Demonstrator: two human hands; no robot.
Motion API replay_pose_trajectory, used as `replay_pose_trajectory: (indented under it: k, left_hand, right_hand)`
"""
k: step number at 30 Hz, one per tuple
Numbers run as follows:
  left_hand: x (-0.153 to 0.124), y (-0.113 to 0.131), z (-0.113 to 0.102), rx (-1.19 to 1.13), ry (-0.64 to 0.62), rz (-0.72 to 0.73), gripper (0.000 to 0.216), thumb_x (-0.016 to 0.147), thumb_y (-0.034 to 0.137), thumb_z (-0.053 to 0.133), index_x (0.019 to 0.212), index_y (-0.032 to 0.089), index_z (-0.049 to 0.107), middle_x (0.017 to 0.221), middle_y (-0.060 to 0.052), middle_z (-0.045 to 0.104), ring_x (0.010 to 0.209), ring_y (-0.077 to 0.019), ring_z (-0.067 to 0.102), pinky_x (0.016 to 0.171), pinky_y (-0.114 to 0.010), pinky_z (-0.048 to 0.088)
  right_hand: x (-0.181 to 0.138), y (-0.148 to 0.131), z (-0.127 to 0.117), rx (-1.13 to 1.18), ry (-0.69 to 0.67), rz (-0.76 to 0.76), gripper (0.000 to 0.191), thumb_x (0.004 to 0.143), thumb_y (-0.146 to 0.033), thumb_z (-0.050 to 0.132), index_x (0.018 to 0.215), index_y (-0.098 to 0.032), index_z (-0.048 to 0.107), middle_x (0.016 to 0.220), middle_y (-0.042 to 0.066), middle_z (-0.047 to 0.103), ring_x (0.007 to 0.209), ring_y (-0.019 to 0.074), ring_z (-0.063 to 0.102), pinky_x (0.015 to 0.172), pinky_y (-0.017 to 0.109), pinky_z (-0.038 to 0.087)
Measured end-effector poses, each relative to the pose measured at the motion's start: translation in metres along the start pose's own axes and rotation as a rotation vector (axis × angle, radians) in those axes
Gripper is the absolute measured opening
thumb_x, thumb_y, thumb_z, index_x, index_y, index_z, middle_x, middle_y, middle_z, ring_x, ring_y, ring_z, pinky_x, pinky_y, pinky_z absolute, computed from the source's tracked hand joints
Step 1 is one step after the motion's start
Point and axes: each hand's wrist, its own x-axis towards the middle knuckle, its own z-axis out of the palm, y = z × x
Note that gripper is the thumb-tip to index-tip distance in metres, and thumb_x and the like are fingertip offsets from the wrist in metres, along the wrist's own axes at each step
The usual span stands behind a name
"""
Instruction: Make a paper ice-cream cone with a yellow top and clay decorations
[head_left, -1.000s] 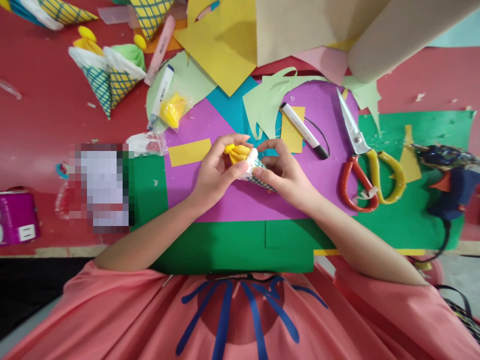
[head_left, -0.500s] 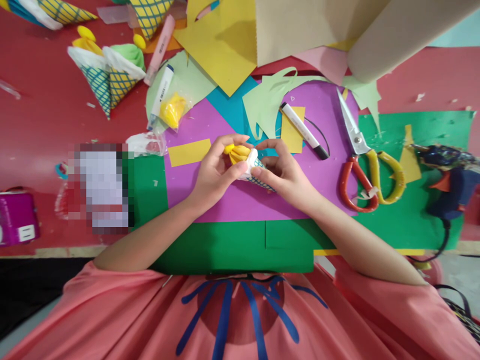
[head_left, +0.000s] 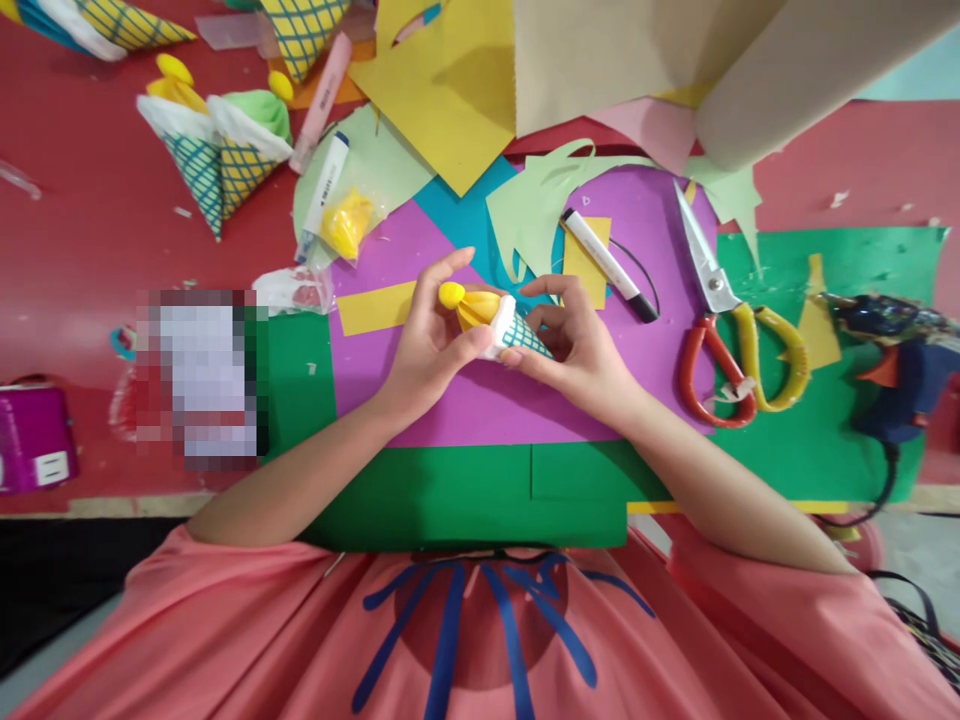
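Between my two hands is a small toy ice cream cone (head_left: 523, 334), with a teal-and-white checked cone, a white rim, a gathered yellow top and a yellow ball at its tip. It lies tilted, ball to the left and point to the right. My left hand (head_left: 429, 345) grips it by the white rim and yellow top, thumb in front, index finger raised off it. My right hand (head_left: 581, 345) holds the checked part between thumb and curled fingers. Beneath them lies a purple sheet (head_left: 450, 408).
Large scissors (head_left: 716, 290) and a glue gun (head_left: 900, 370) lie to the right. Behind my hands are a white marker (head_left: 609, 265), green paper scraps (head_left: 525, 205) and a bagged yellow piece (head_left: 349, 222). Finished cones (head_left: 251, 150) lie back left; a paper roll (head_left: 802, 75) lies back right.
The cone has turned slightly, and more of its yellow top and checked side shows. My left index finger has lifted, and my right thumb has slid lower along the cone.
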Motion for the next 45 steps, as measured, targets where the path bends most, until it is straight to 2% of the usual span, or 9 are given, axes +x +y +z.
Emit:
replay_pose_trajectory:
  k: [4,7,14,20,26,33,39,42,45]
  left_hand:
    - [-0.0002,0.0011,0.0008,-0.003,0.000,0.001,0.065,0.083,0.049,0.073,0.140,0.040,0.042,0.117,-0.001,0.068,0.103,-0.0205,0.069,0.085,-0.036,0.058]
    - [-0.0005,0.0047,0.0029,0.036,0.004,-0.016,0.064,0.082,0.046,0.075,0.138,0.038,0.046,0.117,-0.002,0.067,0.104,-0.0207,0.069,0.087,-0.034,0.058]
    - [0.0007,0.0071,0.0032,0.130,-0.006,0.032,0.059,0.083,0.049,0.073,0.134,0.032,0.049,0.116,-0.003,0.066,0.103,-0.0189,0.069,0.084,-0.032,0.059]
    - [0.0001,0.0056,0.0025,0.106,-0.012,0.032,0.060,0.082,0.050,0.074,0.134,0.036,0.048,0.117,-0.001,0.066,0.104,-0.0190,0.068,0.085,-0.031,0.059]
    - [-0.0021,0.0063,0.0020,0.123,-0.026,-0.024,0.059,0.084,0.053,0.071,0.134,0.034,0.045,0.120,-0.001,0.066,0.108,-0.0196,0.067,0.089,-0.031,0.057]
    - [-0.0013,0.0038,0.0020,0.103,-0.010,0.006,0.056,0.085,0.050,0.071,0.134,0.035,0.046,0.120,-0.001,0.066,0.105,-0.0182,0.067,0.086,-0.031,0.057]
    - [-0.0020,0.0005,0.0018,0.052,0.008,-0.033,0.062,0.086,0.048,0.070,0.139,0.037,0.039,0.121,0.001,0.066,0.109,-0.0191,0.067,0.088,-0.031,0.056]
    - [-0.0022,-0.0001,0.0005,0.019,-0.020,0.010,0.066,0.087,0.050,0.068,0.142,0.037,0.034,0.123,0.000,0.065,0.112,-0.0196,0.067,0.090,-0.030,0.055]
    - [-0.0020,0.0008,-0.0004,0.035,-0.018,0.013,0.071,0.085,0.051,0.071,0.143,0.035,0.033,0.120,-0.002,0.066,0.106,-0.0189,0.069,0.087,-0.031,0.057]
  right_hand:
    - [-0.0012,-0.0018,-0.0015,0.099,-0.054,0.089,0.048,0.086,-0.056,0.068,0.110,-0.025,0.041,0.070,-0.007,0.053,0.048,0.0069,0.049,0.042,0.022,0.032]
    - [-0.0019,-0.0013,-0.0007,0.114,-0.069,0.126,0.044,0.089,-0.059,0.062,0.108,-0.025,0.041,0.064,-0.009,0.056,0.043,0.0064,0.048,0.041,0.021,0.031]
    - [-0.0008,0.0005,0.0007,0.025,-0.035,0.099,0.046,0.085,-0.055,0.070,0.106,-0.025,0.042,0.064,-0.008,0.053,0.049,0.0075,0.042,0.046,0.023,0.026]
    - [-0.0009,0.0006,0.0003,0.039,-0.045,0.109,0.046,0.085,-0.054,0.070,0.107,-0.025,0.042,0.069,-0.007,0.057,0.053,0.0083,0.044,0.050,0.023,0.028]
    - [-0.0014,0.0023,0.0002,0.016,-0.045,0.096,0.043,0.087,-0.051,0.068,0.108,-0.025,0.041,0.068,-0.007,0.055,0.052,0.0083,0.041,0.051,0.023,0.029]
    - [-0.0008,0.0021,0.0003,0.033,-0.051,0.092,0.042,0.088,-0.049,0.068,0.109,-0.024,0.041,0.068,-0.006,0.056,0.054,0.0092,0.044,0.051,0.024,0.031]
    - [-0.0002,0.0010,0.0003,0.073,-0.054,0.091,0.040,0.089,-0.046,0.067,0.110,-0.023,0.042,0.073,-0.005,0.057,0.058,0.0092,0.049,0.052,0.023,0.034]
    - [-0.0009,0.0021,0.0006,0.053,-0.053,0.077,0.039,0.090,-0.044,0.066,0.110,-0.024,0.041,0.071,-0.006,0.055,0.055,0.0080,0.045,0.051,0.023,0.032]
    - [-0.0019,0.0028,0.0013,0.028,-0.051,0.054,0.040,0.089,-0.043,0.068,0.111,-0.024,0.042,0.071,-0.007,0.054,0.053,0.0069,0.042,0.050,0.022,0.030]
